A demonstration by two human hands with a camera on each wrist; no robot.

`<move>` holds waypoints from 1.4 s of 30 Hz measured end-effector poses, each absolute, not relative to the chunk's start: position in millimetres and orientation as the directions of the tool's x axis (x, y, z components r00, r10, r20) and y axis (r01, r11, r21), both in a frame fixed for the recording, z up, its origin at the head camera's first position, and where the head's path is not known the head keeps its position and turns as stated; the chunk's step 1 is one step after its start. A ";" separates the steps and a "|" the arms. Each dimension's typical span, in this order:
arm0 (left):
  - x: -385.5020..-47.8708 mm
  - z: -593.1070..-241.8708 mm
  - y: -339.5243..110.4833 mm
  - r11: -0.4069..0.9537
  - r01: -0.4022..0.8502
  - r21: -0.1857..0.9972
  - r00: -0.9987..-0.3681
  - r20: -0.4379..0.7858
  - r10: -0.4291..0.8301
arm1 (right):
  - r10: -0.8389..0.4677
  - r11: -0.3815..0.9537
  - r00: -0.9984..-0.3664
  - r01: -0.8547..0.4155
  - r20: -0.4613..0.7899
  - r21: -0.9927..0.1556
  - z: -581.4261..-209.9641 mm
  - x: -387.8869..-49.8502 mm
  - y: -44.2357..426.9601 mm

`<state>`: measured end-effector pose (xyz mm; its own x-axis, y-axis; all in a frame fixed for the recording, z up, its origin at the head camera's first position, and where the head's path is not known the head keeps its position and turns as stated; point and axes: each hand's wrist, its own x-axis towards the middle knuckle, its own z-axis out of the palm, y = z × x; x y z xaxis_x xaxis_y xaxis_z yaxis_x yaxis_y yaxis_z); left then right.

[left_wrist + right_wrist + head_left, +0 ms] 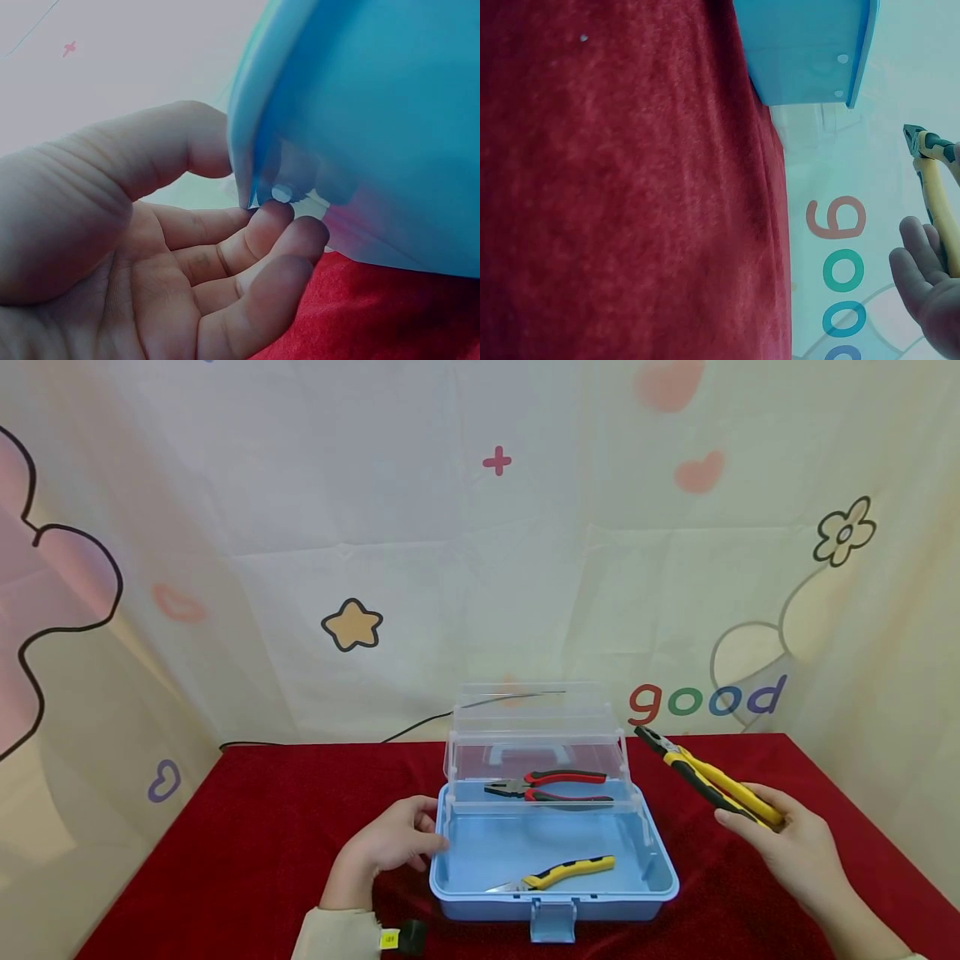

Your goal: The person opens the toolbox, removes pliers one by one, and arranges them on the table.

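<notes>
My left hand (397, 837) grips the left rim of a light blue toolbox (480, 907). In the left wrist view the thumb meets the toolbox edge (247, 97), with the other fingers (281, 289) curled beneath it. To the right of the box, raised above the cloth, my right hand (797, 842) holds yellow-and-black combination pliers (708, 777) by the handles, their dark jaws pointing up and left. Inside the box, red-and-black pliers (570, 777) lie at the back, partly behind the clear lid (536, 714). Yellow-handled pliers (573, 870) lie near the front wall, their tip partly hidden.
The box stands on a red velvet cloth (262, 843), its lid tipped up at the back and its front latch (552, 921) hanging down. Behind is a patterned curtain (420, 527). A thin black cable (420, 723) runs along the cloth's far edge.
</notes>
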<state>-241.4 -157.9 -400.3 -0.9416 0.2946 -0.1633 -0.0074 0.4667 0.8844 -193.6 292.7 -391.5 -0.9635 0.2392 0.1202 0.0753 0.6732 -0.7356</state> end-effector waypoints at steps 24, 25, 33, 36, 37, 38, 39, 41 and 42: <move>-238.6 -400.0 -157.4 0.461 -0.011 0.887 -0.944 -0.162 0.288 | 0.290 0.676 -0.954 0.151 0.072 -0.722 -402.0 -194.9 307.7; -238.5 -400.1 -157.3 0.461 -0.012 0.887 -0.944 -0.163 0.287 | 0.292 0.676 -0.954 0.152 0.073 -0.721 -402.8 -194.8 308.3; -239.3 -400.6 -157.4 0.469 -0.010 0.883 -0.944 -0.163 0.286 | 0.298 0.690 -0.950 0.146 0.094 -0.709 -406.1 -195.4 311.7; -239.3 -400.4 -157.4 0.471 -0.005 0.882 -0.944 -0.160 0.288 | 0.304 0.690 -0.948 0.153 0.091 -0.707 -406.8 -196.8 313.0; -239.3 -400.2 -157.3 0.471 -0.007 0.882 -0.945 -0.160 0.286 | 0.307 0.688 -0.948 0.158 0.087 -0.708 -406.9 -197.3 313.3; -239.1 -399.9 -157.3 0.472 -0.006 0.882 -0.945 -0.159 0.286 | 0.308 0.687 -0.948 0.161 0.084 -0.708 -407.0 -198.0 313.6; -239.0 -399.6 -157.2 0.470 -0.004 0.883 -0.945 -0.158 0.287 | 0.311 0.687 -0.947 0.164 0.082 -0.708 -407.0 -198.7 313.9; -239.0 -398.9 -156.9 0.469 -0.002 0.883 -0.945 -0.156 0.289 | 0.316 0.686 -0.946 0.172 0.077 -0.707 -407.2 -199.9 314.5; -239.0 -398.5 -156.8 0.468 -0.002 0.884 -0.944 -0.156 0.290 | 0.317 0.686 -0.945 0.173 0.077 -0.707 -407.6 -200.7 314.8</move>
